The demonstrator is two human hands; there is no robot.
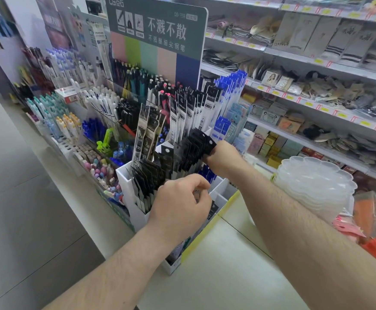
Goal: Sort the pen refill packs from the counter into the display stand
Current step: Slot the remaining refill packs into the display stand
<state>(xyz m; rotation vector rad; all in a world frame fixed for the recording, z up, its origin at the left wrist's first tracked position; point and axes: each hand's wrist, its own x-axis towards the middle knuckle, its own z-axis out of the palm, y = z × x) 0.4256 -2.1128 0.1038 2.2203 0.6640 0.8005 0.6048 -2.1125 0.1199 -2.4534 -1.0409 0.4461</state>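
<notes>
A white display stand (127, 177) with several compartments stands on the counter (218, 276). My right hand (224, 156) grips a fanned bunch of black pen refill packs (196, 144) above the stand's middle compartments. Lower and nearer, my left hand (182, 201) has its fingers curled among the black refill packs (145, 182) standing in the front compartment; whether it pinches one I cannot tell. More refill packs in black-and-white sleeves (191, 104) and blue ones (231, 86) stand in the rear rows.
Pens in many colours (66, 117) fill racks to the left, under a tall green sign (158, 25). Stacked clear plastic trays (314, 182) sit at the right on the counter. Shelves of small goods (305, 90) run behind. The floor (14, 198) lies left.
</notes>
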